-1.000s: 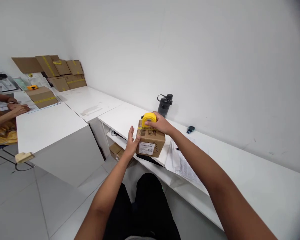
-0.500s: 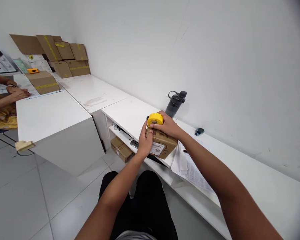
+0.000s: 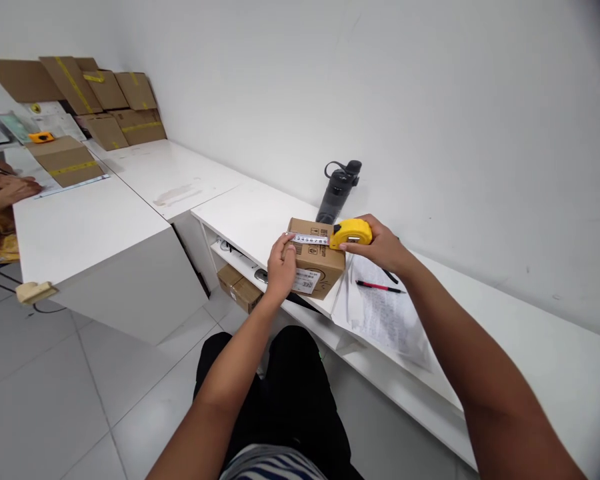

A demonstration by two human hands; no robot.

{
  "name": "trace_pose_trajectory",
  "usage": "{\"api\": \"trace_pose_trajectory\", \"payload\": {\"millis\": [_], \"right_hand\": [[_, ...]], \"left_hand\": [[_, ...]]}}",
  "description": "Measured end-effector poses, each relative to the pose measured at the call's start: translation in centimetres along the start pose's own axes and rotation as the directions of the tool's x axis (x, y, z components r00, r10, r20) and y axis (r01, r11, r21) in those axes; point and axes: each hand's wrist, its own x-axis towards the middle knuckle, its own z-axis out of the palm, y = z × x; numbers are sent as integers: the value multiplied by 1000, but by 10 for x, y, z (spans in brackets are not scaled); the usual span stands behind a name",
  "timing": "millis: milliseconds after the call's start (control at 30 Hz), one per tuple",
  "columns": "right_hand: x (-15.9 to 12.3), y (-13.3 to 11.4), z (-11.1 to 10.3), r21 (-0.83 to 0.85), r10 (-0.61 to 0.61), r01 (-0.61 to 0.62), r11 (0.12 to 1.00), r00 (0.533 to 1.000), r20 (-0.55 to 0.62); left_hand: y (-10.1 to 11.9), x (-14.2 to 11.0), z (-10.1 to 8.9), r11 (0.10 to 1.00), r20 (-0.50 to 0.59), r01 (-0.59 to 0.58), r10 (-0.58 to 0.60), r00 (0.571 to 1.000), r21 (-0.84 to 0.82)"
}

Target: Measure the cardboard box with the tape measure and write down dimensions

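A small brown cardboard box (image 3: 325,283) with printing and a white label rests on the white shelf unit. My right hand (image 3: 383,245) grips a yellow tape measure (image 3: 353,232) at the box's right top edge. Its white blade (image 3: 310,239) stretches over the box's top, with numbers showing. My left hand (image 3: 283,267) is closed at the blade's far end, on the left edge of the box; the blade's tip is hidden by the fingers.
Behind the box stands a dark bottle (image 3: 337,192). Written papers (image 3: 387,317) and a red-and-black pen (image 3: 380,287) lie to the right. Another box (image 3: 239,288) sits below. At left, another person's hands (image 3: 13,187) rest on a table near cardboard boxes (image 3: 139,127).
The tape measure has moved right across the box in my right hand, drawing out its blade. My left hand stays at the left edge. The pen has come into fuller view.
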Motion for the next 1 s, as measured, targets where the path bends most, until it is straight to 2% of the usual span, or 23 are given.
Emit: {"api": "trace_pose_trajectory", "payload": {"millis": [200,333,700,1000], "right_hand": [[-10,20,-20,29,-4,5,1000,999,-45],[-16,32,-25,101,3,3,995,998,-59],[-17,35,-25,99,-48,55,994,996,-70],[-16,36,-21,145,-25,34,989,998,-59]], "left_hand": [[-1,3,2,999,19,-25,24,1000,21],[-2,6,2,998,26,-45,43,999,53],[-5,9,1,995,35,-52,50,998,82],[-7,9,0,995,41,-51,48,998,84]]}}
